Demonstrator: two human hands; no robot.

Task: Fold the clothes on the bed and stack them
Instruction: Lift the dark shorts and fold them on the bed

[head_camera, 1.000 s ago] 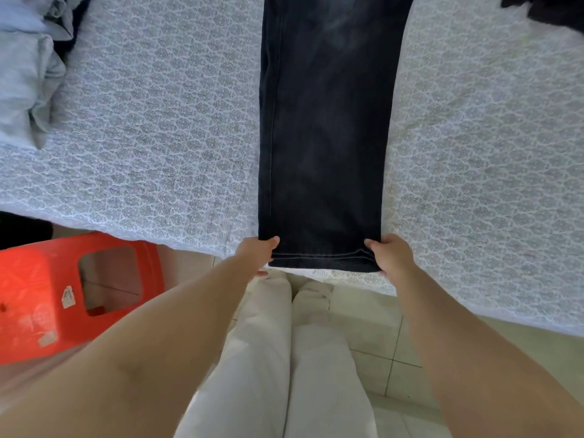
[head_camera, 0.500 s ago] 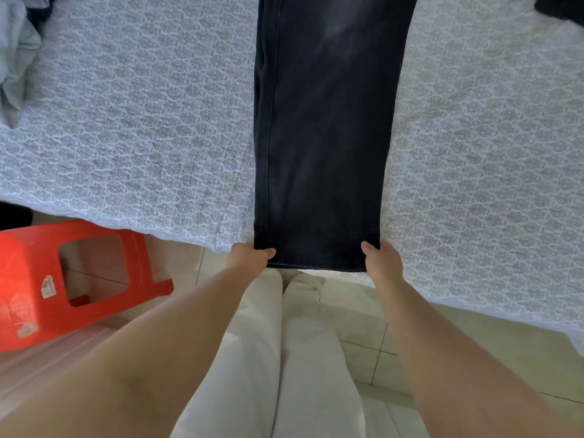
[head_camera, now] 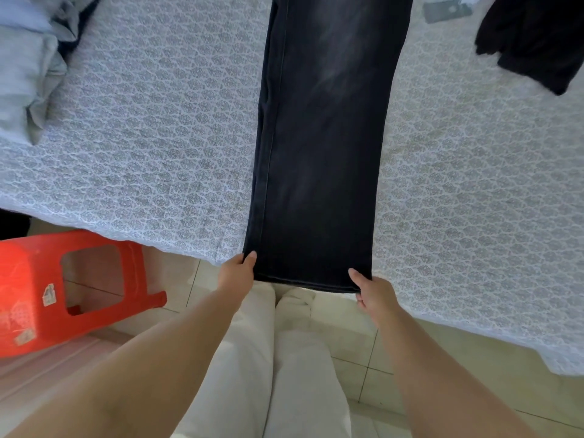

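Dark faded jeans [head_camera: 322, 147] lie lengthwise across the patterned white bed sheet [head_camera: 151, 147], legs stacked one on the other, hem at the near edge of the bed. My left hand [head_camera: 237, 271] pinches the hem's left corner, thumb on top. At the hem's right corner my right hand [head_camera: 373, 294] grips the cloth, thumb on top and fingers underneath. The waist end runs out of view at the top.
A heap of light grey-blue clothes [head_camera: 28, 67] lies at the bed's far left. A black garment [head_camera: 534, 39] sits at the far right, with a dark phone [head_camera: 447, 11] beside it. An orange plastic stool [head_camera: 72, 286] lies tipped on the tiled floor at my left.
Both hands keep hold of the hem corners. The view has tilted up and right, bringing the black garment and the phone into view. The jeans lie slightly more slanted.
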